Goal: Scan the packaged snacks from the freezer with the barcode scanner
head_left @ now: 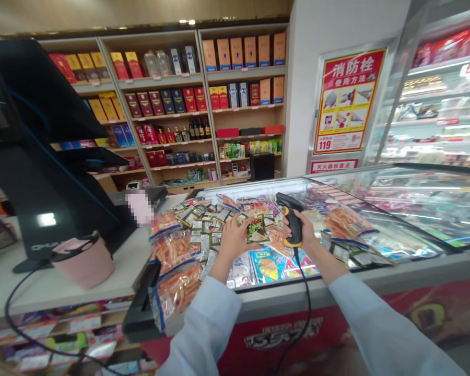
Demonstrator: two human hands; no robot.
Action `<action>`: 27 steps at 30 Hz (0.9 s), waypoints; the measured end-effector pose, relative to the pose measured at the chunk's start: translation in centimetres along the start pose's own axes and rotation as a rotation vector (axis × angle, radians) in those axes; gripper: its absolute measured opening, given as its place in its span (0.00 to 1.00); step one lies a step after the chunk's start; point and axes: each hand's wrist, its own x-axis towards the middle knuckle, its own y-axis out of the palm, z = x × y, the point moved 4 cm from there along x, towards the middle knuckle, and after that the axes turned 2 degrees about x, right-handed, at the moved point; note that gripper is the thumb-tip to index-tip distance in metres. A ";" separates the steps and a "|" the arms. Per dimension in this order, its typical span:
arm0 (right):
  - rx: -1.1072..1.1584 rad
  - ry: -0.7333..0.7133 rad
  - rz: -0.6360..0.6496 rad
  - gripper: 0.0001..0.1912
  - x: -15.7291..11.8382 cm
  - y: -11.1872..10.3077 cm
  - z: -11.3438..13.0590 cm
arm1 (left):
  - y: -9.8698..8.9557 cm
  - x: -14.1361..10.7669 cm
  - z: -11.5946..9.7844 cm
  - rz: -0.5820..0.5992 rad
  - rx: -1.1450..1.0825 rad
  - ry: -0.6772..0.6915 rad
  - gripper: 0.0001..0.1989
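My right hand point(306, 230) is wrapped round the grip of a black and yellow barcode scanner point(293, 224), its head turned to the left and its cord hanging down the freezer front. In my left hand point(234, 236) is a small green and black snack packet point(257, 230), pinched at its left edge. The packet's printed face is towards me, just left of the scanner. Beneath both hands, many snack packets point(203, 235) lie spread over the glass top of a chest freezer. Bags of orange-brown snack sticks point(176, 287) lie along the left edge.
A dark checkout terminal point(62, 172) stands on the white counter at left, with a pink bin point(84, 261) before it. More bagged sticks point(347, 222) rest to the right on the freezer point(415, 282). Shelves of boxed bottles point(184, 102) line the back wall.
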 end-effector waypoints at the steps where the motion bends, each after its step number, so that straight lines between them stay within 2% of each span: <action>1: -0.008 0.006 0.003 0.14 0.0 0.0 0.0 | 0.1 0.0 -0.2 0.047 0.019 0.031 0.41; 4: -0.025 -0.004 0.008 0.15 -0.1 0.1 0.1 | 0.4 0.0 -0.3 0.124 0.010 0.040 0.29; 6: -0.035 -0.012 0.017 0.15 -0.3 0.2 0.2 | 0.5 0.2 -0.1 0.108 -0.071 0.010 0.22; 9: -0.041 -0.027 0.033 0.14 -0.5 0.5 0.5 | 0.5 0.5 0.9 -0.025 -0.285 -0.121 0.15; 12: -0.030 -0.072 0.035 0.13 -0.7 0.8 0.9 | 0.4 0.4 2.8 -0.249 -0.560 -0.370 0.10; 14: -0.034 -0.085 0.043 0.13 -0.9 1.0 1.2 | 0.4 0.2 4.0 -0.382 -0.823 -0.535 0.10; 16: -0.054 -0.080 0.061 0.13 -1.0 1.2 1.3 | 0.3 -0.2 4.9 -0.512 -1.093 -0.639 0.11; 18: -0.085 -0.034 0.102 0.14 -1.1 1.4 1.2 | -0.2 -0.5 5.4 -0.649 -1.270 -0.680 0.11; 20: -0.102 0.021 0.161 0.15 -1.3 1.6 0.9 | -0.7 -1.0 5.7 -0.765 -1.339 -0.713 0.13; 22: -0.096 0.052 0.225 0.15 -1.5 1.9 0.7 | -0.8 -1.3 5.8 -0.809 -1.354 -0.759 0.16; 24: -0.085 0.071 0.281 0.15 -1.7 2.2 0.5 | -0.8 -1.4 5.8 -0.795 -1.328 -0.785 0.20; 27: -0.091 0.125 0.344 0.15 -1.9 2.5 0.0 | -0.7 -1.2 5.6 -0.739 -1.238 -0.718 0.22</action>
